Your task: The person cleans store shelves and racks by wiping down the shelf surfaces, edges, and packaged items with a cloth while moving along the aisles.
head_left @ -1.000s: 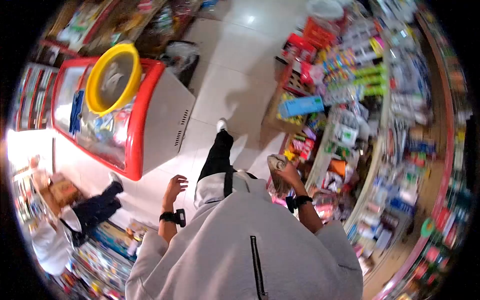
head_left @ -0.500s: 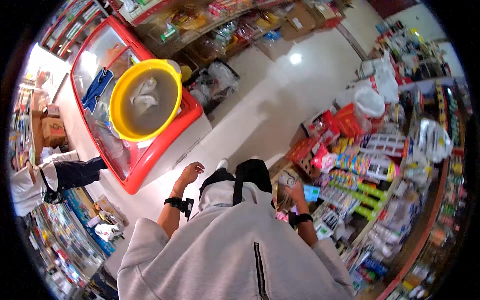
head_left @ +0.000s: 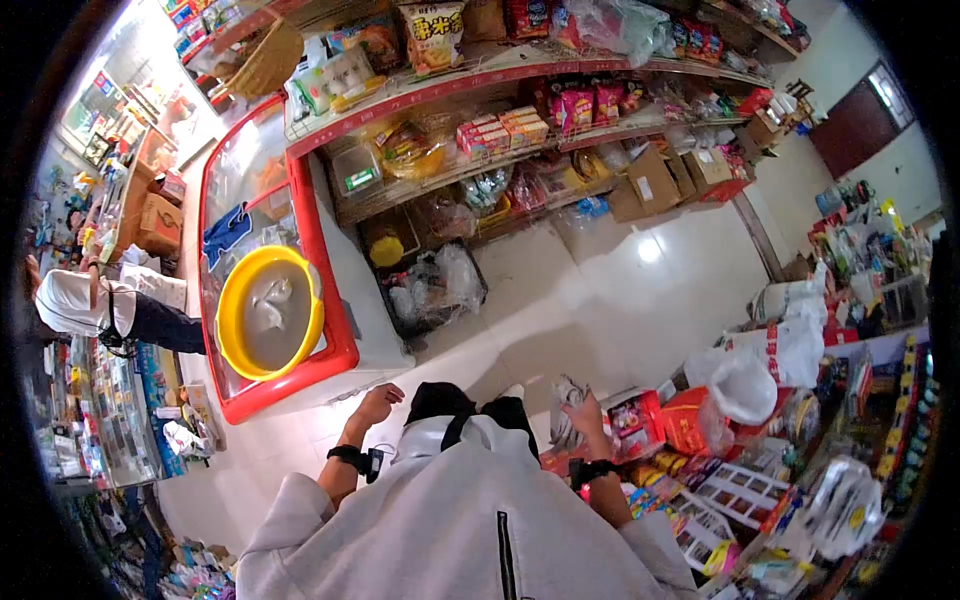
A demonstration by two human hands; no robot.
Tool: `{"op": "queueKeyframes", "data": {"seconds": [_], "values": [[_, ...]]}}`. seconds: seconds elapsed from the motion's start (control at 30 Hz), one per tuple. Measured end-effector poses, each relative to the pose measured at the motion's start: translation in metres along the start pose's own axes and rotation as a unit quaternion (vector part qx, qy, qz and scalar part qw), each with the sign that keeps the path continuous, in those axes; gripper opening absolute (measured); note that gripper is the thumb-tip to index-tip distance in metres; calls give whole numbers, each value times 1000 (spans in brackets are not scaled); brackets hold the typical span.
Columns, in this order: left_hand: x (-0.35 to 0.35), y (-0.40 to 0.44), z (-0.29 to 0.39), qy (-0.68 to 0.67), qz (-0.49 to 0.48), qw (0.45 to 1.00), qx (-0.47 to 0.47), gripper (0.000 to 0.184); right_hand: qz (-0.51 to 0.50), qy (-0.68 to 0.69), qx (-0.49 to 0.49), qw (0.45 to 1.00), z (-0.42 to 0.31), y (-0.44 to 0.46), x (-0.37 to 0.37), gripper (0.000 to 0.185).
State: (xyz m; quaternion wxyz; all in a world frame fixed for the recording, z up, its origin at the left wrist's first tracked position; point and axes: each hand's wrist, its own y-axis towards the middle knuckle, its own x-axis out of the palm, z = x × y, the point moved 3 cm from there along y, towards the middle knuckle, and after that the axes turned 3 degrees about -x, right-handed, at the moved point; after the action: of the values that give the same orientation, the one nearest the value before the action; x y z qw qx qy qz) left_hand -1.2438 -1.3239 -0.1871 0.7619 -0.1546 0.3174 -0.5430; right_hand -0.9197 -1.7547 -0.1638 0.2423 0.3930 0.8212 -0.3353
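My left hand point(head_left: 378, 404) hangs beside my left leg, its fingers loosely curled with a gap between them and nothing in them. On the other side, my right hand point(head_left: 586, 412) grips a crumpled greyish cloth point(head_left: 563, 428) that dangles below the fingers, next to the goods at the right. A yellow basin point(head_left: 229, 325) of murky water rests on the red-rimmed chest freezer point(head_left: 343, 340), ahead and left of my left hand. Inside the basin lies a pale wet cloth point(head_left: 272, 303).
Stocked shelves point(head_left: 420, 110) run along the far side. A black crate point(head_left: 440, 325) of plastic bags sits on the tiled floor point(head_left: 600, 300). Packaged goods and a white bucket point(head_left: 742, 390) crowd the right. Another person point(head_left: 85, 300) stands at the left by a display case.
My view has tilted up, bringing in more of the far shelves. The freezer and basin sit farther back from my body. The cloth stays in my right hand.
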Motion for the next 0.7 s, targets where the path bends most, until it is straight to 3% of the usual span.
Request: {"op": "queueKeyframes", "data": {"seconds": [0.1, 0.17, 0.3, 0.37, 0.4, 0.43, 0.5, 0.57, 0.63, 0.67, 0.7], "values": [[13, 6, 66, 25, 38, 998, 33, 51, -21, 41, -1, 999, -44, 57, -45, 71], [22, 26, 72, 43, 63, 996, 39, 44, -4, 39, -69, 997, -64, 95, -66, 66], [23, 69, 90, 38, 99, 994, -2, 32, 1, 24, -82, 996, -84, 174, -82, 63], [24, 106, 74, -62, 64, 995, 49, 30, -14, 78, -131, 988, -118, 203, -97, 62], [24, 115, 83, -209, 65, 970, 108, 28, -16, 68, -132, 989, -130, 217, -102, 62], [24, 136, 78, -218, 66, 967, 110, 28, -9, 88, -178, 980, -145, 232, -107, 60], [17, 185, 70, -170, 82, 982, 28, 26, -4, 100, -226, 969, -167, 264, -117, 58], [9, 209, 106, -146, 89, 984, 53, 25, -15, 32, -199, 979, -174, 302, -124, 58], [-15, 215, 186, -30, 78, 996, 32, 24, -6, 0, -214, 977, -190, 331, -141, 58], [-15, 241, 180, -149, 75, 986, -3, 24, 8, -17, -232, 973, -204, 351, -146, 58], [-21, 262, 185, -155, 78, 985, 0, 24, 8, -23, -237, 971, -215, 368, -154, 58]]}}
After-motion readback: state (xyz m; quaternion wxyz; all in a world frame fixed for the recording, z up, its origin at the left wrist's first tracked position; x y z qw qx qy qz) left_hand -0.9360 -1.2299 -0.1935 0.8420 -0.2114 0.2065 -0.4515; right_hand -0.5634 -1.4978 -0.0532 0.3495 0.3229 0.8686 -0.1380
